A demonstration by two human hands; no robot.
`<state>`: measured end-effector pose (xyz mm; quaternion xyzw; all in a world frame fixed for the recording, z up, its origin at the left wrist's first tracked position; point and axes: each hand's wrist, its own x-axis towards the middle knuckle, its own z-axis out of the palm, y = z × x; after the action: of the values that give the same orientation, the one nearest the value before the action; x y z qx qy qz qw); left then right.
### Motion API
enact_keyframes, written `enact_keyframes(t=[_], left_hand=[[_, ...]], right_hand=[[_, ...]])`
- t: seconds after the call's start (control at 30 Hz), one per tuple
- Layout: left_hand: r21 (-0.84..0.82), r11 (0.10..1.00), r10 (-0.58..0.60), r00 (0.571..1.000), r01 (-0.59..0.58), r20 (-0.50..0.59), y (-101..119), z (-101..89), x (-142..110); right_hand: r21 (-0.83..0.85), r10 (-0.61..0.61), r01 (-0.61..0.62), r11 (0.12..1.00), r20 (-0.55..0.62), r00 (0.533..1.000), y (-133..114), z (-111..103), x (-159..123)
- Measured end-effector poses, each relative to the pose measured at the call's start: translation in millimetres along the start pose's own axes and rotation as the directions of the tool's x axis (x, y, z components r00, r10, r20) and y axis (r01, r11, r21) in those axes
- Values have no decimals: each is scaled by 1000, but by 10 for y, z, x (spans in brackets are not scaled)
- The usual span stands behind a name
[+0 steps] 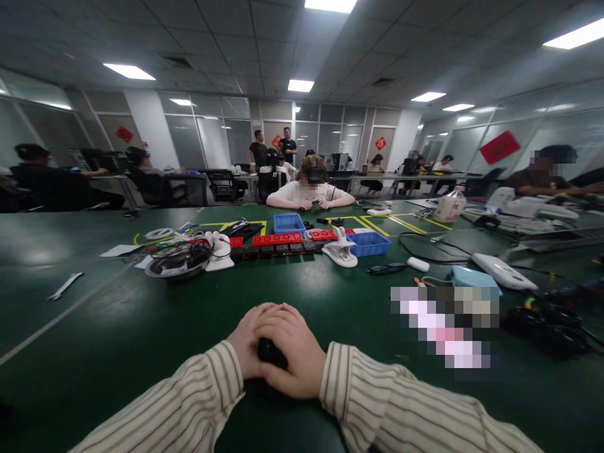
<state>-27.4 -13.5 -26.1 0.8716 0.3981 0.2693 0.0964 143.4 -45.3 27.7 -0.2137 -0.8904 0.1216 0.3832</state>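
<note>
Cups a smooth, rounded black object [272,353] between the bare left hand [245,346] and bare right hand [299,358], low over the near middle of the dark green tabletop [155,333]. Wraps fingers closely together, right ones overlapping left; cannot tell how the hidden fingertips press. For steady handling, best to match the palms to the curved sides, relax the wrists and squeeze lightly. Lies well apart from the silver metal wrench [65,286] and blue plastic tray [372,248].

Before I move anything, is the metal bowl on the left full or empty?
Full: tangled black cables are heaped above the rim of the metal bowl. Its bottom is hidden.
</note>
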Motion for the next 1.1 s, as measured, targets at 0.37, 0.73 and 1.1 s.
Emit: enact_keyframes(t=[0.37,0.73,1.1], left_hand=[[89,987,-136,991,134,12,244,-124,37],[-78,996,-34,994,42,104,88,-110,5],[31,996,-80,997,80,18,148,-72,-29]], right_hand=[[-252,325,-322,913,-31,945,79,73,-44],[-100,-9,24,995,149,989,54,59,-59],[-33,209,-213,976,-107,972,22,-1,-51]])
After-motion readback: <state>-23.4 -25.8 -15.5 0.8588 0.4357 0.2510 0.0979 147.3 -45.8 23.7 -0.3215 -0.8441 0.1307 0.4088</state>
